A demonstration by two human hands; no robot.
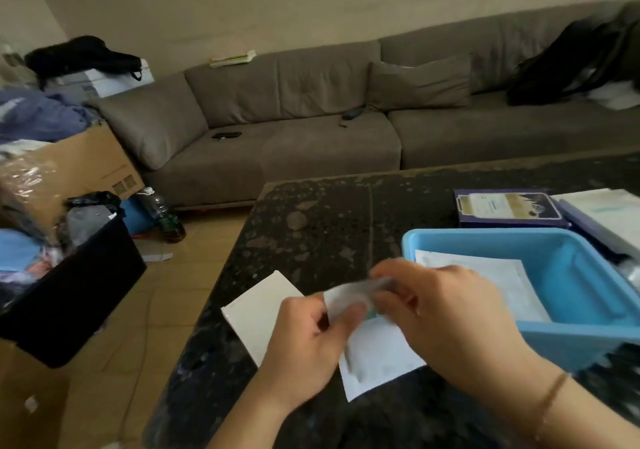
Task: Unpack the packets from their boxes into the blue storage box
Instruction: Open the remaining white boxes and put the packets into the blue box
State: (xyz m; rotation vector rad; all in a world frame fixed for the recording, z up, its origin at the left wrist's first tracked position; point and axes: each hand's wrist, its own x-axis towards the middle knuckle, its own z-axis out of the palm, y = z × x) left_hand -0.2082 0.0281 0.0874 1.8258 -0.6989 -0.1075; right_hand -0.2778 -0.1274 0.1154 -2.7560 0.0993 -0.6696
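Note:
On the dark stone table, my left hand (308, 338) and my right hand (446, 313) both grip a white box (377, 355) near the front edge. They pinch its blurred top flap between them. A flat white packet (256, 306) lies on the table just left of my left hand. The blue storage box (568, 268) stands to the right, touching my right hand's side, and holds a white packet (491, 272) on its floor. Behind it lie a purple box (505, 208) and a white-and-purple box (602, 213).
The table's left edge (221, 275) drops to a tiled floor with a black bin (76, 296), a cardboard box (69, 168) and a bottle (166, 216). A grey sofa (311, 130) runs behind the table.

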